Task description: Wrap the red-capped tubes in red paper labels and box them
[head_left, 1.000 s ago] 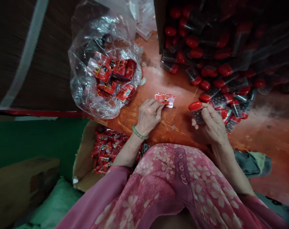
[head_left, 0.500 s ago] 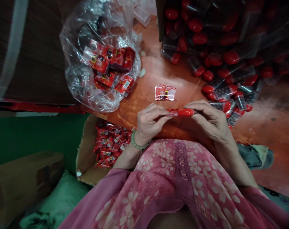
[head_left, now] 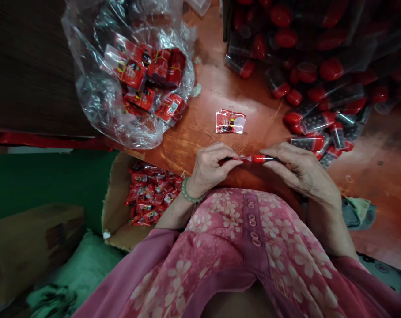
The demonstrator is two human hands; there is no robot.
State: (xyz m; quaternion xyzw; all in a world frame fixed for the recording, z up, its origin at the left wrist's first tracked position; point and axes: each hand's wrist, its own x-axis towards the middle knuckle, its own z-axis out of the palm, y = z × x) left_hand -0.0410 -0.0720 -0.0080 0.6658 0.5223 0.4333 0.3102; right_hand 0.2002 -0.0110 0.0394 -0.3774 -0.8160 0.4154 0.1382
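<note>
My left hand pinches a small red printed wrapper, mostly covered by the fingers. Between thumb and fingers, my right hand grips a small red-capped container by its dark end. The red cap points left and meets the edge of the wrapper; whether it is inside cannot be made out. Just beyond the hands, a few flat red wrappers lie overlapped on the orange table.
A clear plastic bag with bundled red wrappers stands far left. Many red-capped clear containers are heaped at the right, spilling from a dark box. Below the table edge, a cardboard box holds wrapped red pieces. A cloth lies right.
The red-capped container has turned and now appears slimmer, its cap still at the wrapper. Both hands keep their grip and stay close together. The camera view has shifted slightly.
</note>
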